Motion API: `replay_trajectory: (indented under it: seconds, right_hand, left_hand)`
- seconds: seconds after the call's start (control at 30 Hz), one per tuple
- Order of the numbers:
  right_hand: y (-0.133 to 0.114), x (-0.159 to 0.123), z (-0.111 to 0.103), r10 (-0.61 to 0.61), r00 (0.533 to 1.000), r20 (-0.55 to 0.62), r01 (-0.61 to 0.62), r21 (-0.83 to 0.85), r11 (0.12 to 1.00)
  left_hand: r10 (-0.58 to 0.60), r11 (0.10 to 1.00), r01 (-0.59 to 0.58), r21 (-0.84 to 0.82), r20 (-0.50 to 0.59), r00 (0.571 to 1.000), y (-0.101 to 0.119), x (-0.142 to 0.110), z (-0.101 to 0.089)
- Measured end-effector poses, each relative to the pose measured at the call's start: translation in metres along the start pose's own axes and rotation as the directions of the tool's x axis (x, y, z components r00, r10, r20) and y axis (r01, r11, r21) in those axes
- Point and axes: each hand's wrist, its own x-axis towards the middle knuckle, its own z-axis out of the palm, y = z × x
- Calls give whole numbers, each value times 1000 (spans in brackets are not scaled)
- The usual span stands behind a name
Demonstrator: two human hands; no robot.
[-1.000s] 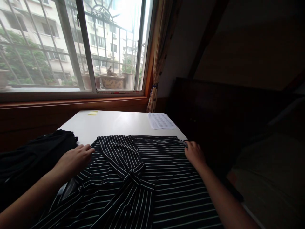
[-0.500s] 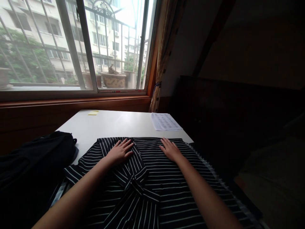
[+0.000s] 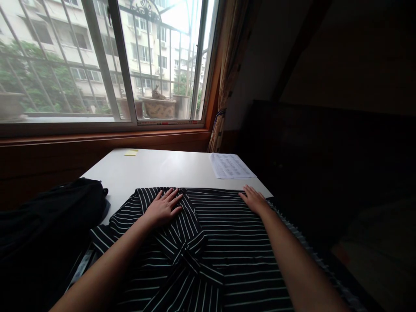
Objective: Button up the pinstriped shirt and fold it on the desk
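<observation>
A black garment with thin white stripes [image 3: 227, 234] lies spread over the near part of a white table [image 3: 156, 171]. A knotted sash of the same cloth sits at its middle. My left hand [image 3: 164, 208] rests flat on the garment's upper left, fingers spread and pointing away from me. At its far right corner, my right hand [image 3: 254, 199] lies with the fingers stretched out, touching the cloth by the table edge. Neither hand grips anything. My right forearm hides part of the garment's right side, where a lace-like trim [image 3: 295, 234] runs along the edge.
A dark bag [image 3: 55, 212] stands at the left against the table. Printed sheets [image 3: 231, 166] lie at the table's far right, and a yellow sticky note [image 3: 131, 152] at the far left. Behind is a barred window with a tied curtain [image 3: 218, 125] beside it.
My right hand has slid to the right across the garment, from its upper middle to the far right corner. My left hand stays at the same spot on the cloth.
</observation>
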Motion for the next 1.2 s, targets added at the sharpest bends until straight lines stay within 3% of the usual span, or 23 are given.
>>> replay_trajectory:
  seconds: [0.13, 0.23, 0.33, 0.43, 0.5, 0.57, 0.7, 0.83, 0.93, 1.07, 1.13, 1.2]
  right_hand:
    - [-30, -8, -10, -30, 990, -137, 31, 1, 1000]
    - [-83, -25, -5, -210, 962, -174, 215, 10, 977]
    - [-139, -50, 6, -490, 867, -96, 494, 25, 869]
    - [-166, -69, 12, -669, 743, 12, 666, 71, 742]
    - [-161, -69, 9, -658, 749, 79, 653, 86, 753]
    - [-140, -62, 3, -577, 810, 107, 572, 68, 817]
    - [-78, -46, -17, -385, 917, 102, 385, 25, 923]
    - [-21, -51, -38, -217, 976, 32, 217, 2, 976]
    - [0, -58, -48, -158, 987, -30, 159, 3, 987]
    - [-9, -74, -49, -154, 983, -100, 155, 3, 988]
    - [-23, -93, -42, -250, 963, -97, 252, 3, 968]
    - [-32, -118, -32, -453, 889, -58, 455, 14, 890]
  left_hand:
    - [0, 1000, 0, -10, 3, 1000, 1, 0, -2]
    - [6, 1000, -6, -16, 6, 1000, 2, 0, -3]
    - [6, 1000, -6, -10, 3, 1000, 2, -1, -3]
    - [4, 1000, -4, 1, -4, 1000, 3, -1, -3]
    - [5, 1000, -5, 2, -2, 1000, 3, -1, -4]
    - [7, 1000, -7, 0, 1, 1000, 3, -1, -5]
    - [8, 1000, -8, -2, -1, 1000, 4, -2, -6]
    - [8, 1000, -8, -1, -4, 1000, 3, -2, -5]
    - [6, 1000, -6, 0, -4, 1000, 1, -2, -3]
    - [2, 1000, -2, -5, -2, 1000, 0, 0, -1]
    - [1, 1000, -1, -9, -1, 1000, 0, 0, -1]
    - [2, 1000, -2, -13, 1, 1000, 0, 1, 0]
